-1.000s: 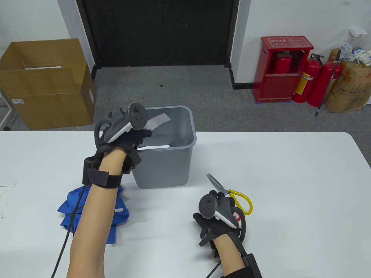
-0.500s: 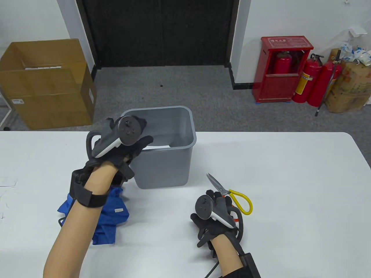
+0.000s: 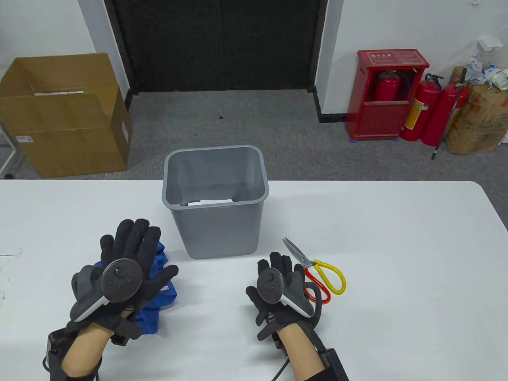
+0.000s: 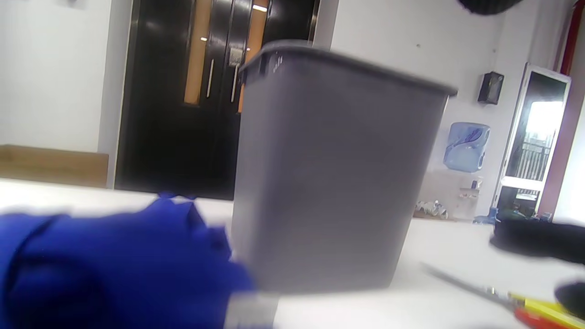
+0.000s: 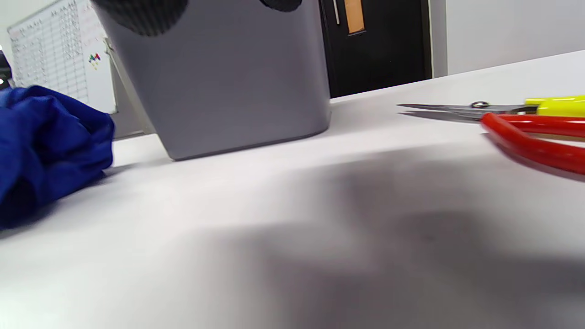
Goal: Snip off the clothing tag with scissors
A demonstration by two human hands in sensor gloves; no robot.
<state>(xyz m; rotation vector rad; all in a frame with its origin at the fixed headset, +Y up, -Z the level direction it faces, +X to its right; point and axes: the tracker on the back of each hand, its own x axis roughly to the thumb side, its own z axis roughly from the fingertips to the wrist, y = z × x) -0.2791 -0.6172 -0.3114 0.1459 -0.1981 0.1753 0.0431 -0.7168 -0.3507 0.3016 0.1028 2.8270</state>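
Note:
The blue garment (image 3: 160, 297) lies crumpled on the white table at the left, mostly under my left hand (image 3: 131, 254), which is spread open and flat above it. It also shows in the left wrist view (image 4: 114, 269) and the right wrist view (image 5: 45, 146). The scissors (image 3: 317, 270), with one yellow and one red handle, lie closed on the table, free of my right hand (image 3: 278, 270), which is open and flat just left of them. White tag paper (image 3: 210, 202) lies inside the grey bin (image 3: 216, 230).
The grey bin stands mid-table near the far edge, between my hands and behind them. A white slip (image 3: 10, 249) lies at the table's left edge. A cardboard box (image 3: 63, 115) and fire extinguishers (image 3: 428, 111) stand on the floor beyond.
My left hand let go of the white tag over the bin, then drew back and down to hover open over the blue garment. My right hand let go of the scissors and spread flat.

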